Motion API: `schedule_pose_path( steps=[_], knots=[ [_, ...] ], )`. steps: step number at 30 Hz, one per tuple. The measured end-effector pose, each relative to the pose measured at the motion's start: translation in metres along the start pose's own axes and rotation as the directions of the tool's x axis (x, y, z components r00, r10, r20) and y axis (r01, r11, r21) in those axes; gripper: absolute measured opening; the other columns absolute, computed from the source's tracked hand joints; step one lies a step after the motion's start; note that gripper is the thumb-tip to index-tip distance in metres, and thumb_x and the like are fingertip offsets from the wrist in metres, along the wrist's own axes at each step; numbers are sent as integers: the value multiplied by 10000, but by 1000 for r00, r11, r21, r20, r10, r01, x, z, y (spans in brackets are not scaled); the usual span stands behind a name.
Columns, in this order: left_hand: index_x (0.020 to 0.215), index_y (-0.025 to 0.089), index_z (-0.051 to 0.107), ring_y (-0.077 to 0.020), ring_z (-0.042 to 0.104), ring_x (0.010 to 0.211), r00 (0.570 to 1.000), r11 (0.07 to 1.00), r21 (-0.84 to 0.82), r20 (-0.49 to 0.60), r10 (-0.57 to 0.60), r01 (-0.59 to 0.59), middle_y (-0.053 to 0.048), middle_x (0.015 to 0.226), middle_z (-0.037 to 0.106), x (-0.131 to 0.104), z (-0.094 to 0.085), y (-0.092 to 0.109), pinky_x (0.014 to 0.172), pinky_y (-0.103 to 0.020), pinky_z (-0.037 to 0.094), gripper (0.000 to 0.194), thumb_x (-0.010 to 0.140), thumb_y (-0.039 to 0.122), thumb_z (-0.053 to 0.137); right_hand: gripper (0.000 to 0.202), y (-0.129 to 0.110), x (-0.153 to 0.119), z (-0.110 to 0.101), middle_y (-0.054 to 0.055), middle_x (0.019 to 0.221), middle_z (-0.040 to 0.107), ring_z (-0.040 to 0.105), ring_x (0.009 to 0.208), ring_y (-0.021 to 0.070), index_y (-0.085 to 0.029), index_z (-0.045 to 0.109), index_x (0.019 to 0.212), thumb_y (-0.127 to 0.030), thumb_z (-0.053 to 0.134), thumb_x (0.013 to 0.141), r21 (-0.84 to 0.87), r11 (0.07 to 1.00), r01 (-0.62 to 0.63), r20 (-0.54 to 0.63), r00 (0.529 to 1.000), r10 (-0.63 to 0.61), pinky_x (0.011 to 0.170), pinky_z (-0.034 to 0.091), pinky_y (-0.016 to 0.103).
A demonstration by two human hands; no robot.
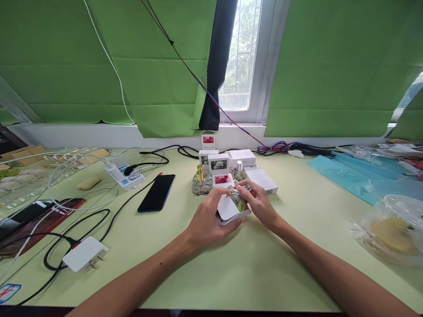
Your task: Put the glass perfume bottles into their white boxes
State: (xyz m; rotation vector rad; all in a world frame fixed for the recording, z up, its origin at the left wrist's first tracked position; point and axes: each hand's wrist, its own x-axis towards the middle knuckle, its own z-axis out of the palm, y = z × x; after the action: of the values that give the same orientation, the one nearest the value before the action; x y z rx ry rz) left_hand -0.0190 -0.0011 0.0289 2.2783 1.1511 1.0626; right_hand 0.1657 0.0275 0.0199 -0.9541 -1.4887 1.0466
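Note:
My left hand point(208, 215) is wrapped round a small white box point(227, 208), tilted just above the table. My right hand point(259, 203) grips a clear glass perfume bottle point(236, 199) near its silver cap. The bottle lies at the box's right end, partly behind the fingers; how far it sits inside cannot be made out. Just beyond stand perfume bottles with gold caps point(201, 185) and another with a silver cap point(239, 174). Beside them are white boxes with a white-flower picture point(218, 164) and a red picture point(222, 180). Another white box point(262, 179) lies flat behind my right hand.
A black phone point(157, 193), a power strip point(124, 175), a white charger point(86, 254) and tangled cables are on the left. Blue sheets point(340, 174) and a plastic-wrapped tub point(393, 233) lie on the right. Black cables point(310, 149) run along the wall.

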Motion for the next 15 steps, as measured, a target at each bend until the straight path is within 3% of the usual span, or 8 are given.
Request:
schedule_pose_path(
  steps=[15],
  knots=[
    [1113, 262, 476, -223, 653, 904, 1000, 1000, -13, -5, -14, 14, -47, 1114, 645, 1, -2, 3, 709, -328, 504, 493, 736, 311, 791, 381, 3, 1, -1, -58, 580, 473, 448, 498, 104, -193, 624, 918, -573, 591, 928, -28, 999, 22, 59, 998, -20, 481, 385, 227]
  ],
)
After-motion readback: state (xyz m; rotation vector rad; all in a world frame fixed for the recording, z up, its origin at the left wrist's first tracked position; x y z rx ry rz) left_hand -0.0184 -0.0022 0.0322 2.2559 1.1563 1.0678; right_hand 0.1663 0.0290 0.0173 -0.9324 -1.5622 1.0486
